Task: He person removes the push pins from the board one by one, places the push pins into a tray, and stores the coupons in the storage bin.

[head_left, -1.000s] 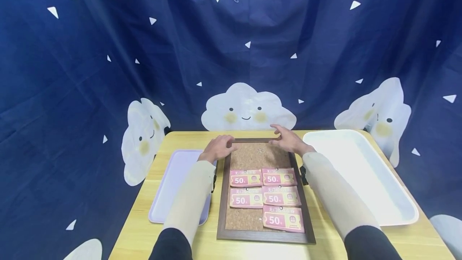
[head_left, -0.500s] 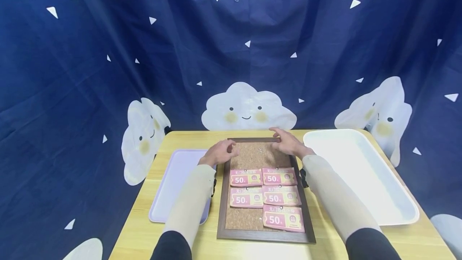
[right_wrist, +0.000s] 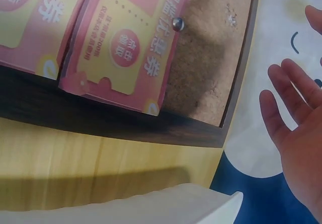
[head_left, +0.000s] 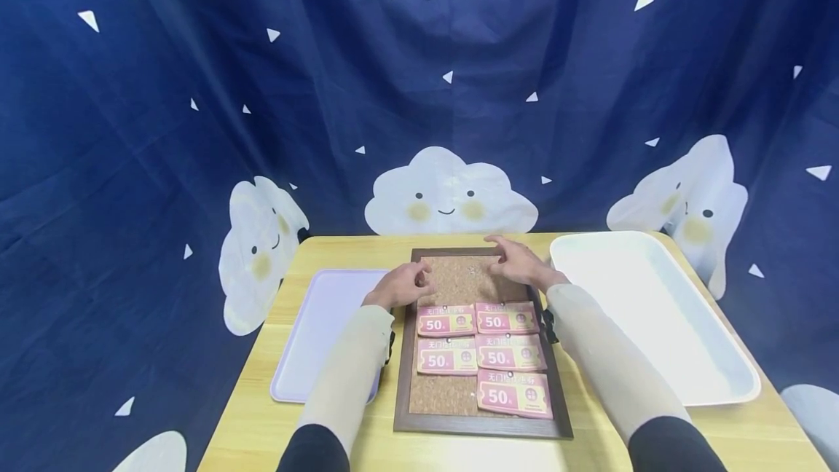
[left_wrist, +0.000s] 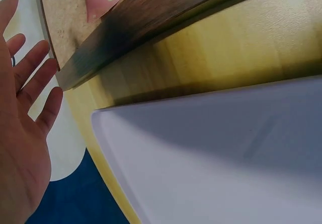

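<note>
A corkboard (head_left: 442, 395) in a dark brown frame lies on the table. Pink and yellow coupons (head_left: 514, 392) marked 50 are fixed to it with pins, two columns wide. In the right wrist view one silver round-headed pin (right_wrist: 178, 23) holds a coupon's top edge. My left hand (head_left: 400, 285) hovers at the board's upper left side, holding nothing; its fingers are loosely bent and spread in the left wrist view. Over the upper right corner is my right hand (head_left: 521, 265), also holding nothing, fingers relaxed and apart. A small silvery mark (head_left: 473, 271) shows on the bare upper cork.
Left of the board lies a lilac tray (head_left: 304, 341), partly beneath my left forearm. A deeper white tray (head_left: 649, 297) stands to the right, next to my right forearm. Behind the wooden table (head_left: 242, 414) hangs a dark blue cloth (head_left: 452, 122) with clouds.
My left hand has come down and slightly toward me beside the board's upper left edge. The right hand has lowered a little. The coupons stay in place.
</note>
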Motion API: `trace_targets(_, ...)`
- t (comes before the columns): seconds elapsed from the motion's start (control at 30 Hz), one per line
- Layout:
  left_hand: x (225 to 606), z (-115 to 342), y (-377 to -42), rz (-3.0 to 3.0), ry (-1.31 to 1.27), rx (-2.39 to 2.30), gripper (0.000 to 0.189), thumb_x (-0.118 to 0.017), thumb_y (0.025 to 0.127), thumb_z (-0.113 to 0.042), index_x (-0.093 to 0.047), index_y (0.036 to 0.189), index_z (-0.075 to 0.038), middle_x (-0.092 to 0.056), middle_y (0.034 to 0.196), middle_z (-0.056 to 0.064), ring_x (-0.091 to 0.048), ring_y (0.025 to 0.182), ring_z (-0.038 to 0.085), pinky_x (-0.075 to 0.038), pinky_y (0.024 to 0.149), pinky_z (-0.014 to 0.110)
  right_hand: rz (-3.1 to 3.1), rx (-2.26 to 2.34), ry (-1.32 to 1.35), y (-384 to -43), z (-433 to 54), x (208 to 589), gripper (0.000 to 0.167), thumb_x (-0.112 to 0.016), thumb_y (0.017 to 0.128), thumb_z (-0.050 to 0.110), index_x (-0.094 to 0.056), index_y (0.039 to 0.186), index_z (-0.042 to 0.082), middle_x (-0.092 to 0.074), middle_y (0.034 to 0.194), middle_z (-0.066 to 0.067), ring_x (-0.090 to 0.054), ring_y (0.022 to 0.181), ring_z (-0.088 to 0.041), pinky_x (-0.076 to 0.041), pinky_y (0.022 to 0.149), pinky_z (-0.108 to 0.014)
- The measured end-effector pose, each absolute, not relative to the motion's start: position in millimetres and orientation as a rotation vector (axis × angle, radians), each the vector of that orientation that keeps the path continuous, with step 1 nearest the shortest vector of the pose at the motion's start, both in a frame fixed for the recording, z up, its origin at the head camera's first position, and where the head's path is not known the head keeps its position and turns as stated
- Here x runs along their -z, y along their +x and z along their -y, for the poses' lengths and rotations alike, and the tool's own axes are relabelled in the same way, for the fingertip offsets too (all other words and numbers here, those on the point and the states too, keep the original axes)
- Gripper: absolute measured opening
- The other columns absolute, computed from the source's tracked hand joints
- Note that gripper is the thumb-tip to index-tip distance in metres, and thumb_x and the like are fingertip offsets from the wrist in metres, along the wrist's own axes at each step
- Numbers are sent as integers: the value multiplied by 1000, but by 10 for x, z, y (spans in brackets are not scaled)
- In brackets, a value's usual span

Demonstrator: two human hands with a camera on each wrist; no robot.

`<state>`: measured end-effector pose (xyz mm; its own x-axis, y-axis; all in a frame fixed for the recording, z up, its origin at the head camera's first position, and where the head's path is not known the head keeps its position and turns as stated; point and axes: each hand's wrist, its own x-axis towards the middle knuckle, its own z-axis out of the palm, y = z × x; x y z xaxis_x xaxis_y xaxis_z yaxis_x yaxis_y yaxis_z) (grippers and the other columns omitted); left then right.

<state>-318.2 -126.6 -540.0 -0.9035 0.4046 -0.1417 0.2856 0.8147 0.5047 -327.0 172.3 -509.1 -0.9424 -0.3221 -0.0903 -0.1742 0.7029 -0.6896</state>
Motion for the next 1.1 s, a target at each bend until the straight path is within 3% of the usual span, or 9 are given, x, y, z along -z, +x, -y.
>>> trace_targets(0.33, 5493, 1247, -3130, -2732, 542, -715, 48, -67, 87, -46, -57, 126, -21, -64, 111, -3, -61, 102, 16, -49, 91, 40, -2720, 1035, -439, -3230, -1688, 5211, 68, -69, 82, 23, -40, 143, 19, -60, 124, -15, -62, 106, -29, -50, 90, -46)
trace_targets(0.73, 5593, 1185, -3080, -2749, 618, -684, 41, -72, 83, -42, -63, 118, -22, -66, 101, -7, -61, 92, 9, -49, 86, 32, -2722, 956, -410, -3163, -1592, 5298, 65, -71, 85, 27, -42, 143, 23, -62, 119, -8, -62, 106, -28, -48, 92, -48)
trace_targets(1.1, 5666, 1144, -3048, -2766, 647, -661, 37, -74, 81, -41, -65, 111, -23, -64, 98, -7, -58, 88, 9, -48, 82, 29, -2686, 994, -486, -3128, -1552, 5427, 65, -73, 83, 23, -45, 142, 14, -65, 110, -8, -65, 100, -23, -50, 91, -45)
